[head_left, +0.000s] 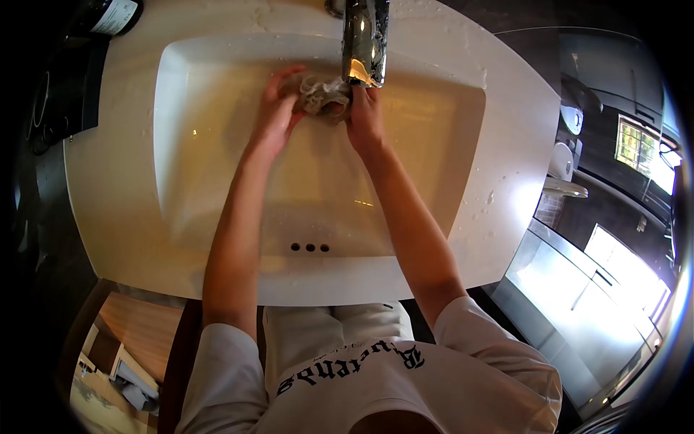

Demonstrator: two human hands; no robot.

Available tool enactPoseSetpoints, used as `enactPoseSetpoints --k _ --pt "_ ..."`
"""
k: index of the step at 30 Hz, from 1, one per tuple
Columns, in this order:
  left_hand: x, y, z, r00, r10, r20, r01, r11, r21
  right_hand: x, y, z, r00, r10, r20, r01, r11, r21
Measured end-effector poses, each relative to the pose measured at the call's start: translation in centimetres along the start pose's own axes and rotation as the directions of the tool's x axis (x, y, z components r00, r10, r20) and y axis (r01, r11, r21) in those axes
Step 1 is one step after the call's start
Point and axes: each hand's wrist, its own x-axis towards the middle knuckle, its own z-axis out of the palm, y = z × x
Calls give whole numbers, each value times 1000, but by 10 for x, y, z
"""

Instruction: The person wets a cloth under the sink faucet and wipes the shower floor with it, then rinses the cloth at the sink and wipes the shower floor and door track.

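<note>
A crumpled, wet-looking grey-beige cloth (322,95) is bunched between my two hands, above the basin of the white sink (318,210). My left hand (276,108) grips its left side, the index finger stretched along the top and the thumb underneath. At the cloth's right side, my right hand (366,119) has its fingers closed on the fabric. The shiny metal faucet (365,43) hangs right over my right hand and hides part of its fingertips. Whether water is running cannot be made out.
Water drops dot the sink's wide rim (499,173). Three round overflow holes (310,247) sit in the near basin wall. At the upper left are a dark bottle (116,16) with a white label and a black object (69,94). A toilet (562,159) is off to the right.
</note>
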Motion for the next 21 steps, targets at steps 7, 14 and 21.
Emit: enactPoseSetpoints --k 7,14,21 --pt "2 -26 11 978 -154 139 199 883 -425 -22 -31 37 996 85 -10 -81 974 209" --pt "-3 -32 28 967 9 254 94 915 -391 -36 -57 16 971 -232 57 198 647 -736" --pt "6 -44 34 967 48 249 119 781 -613 -53 -104 10 840 -542 -20 376 608 -699"
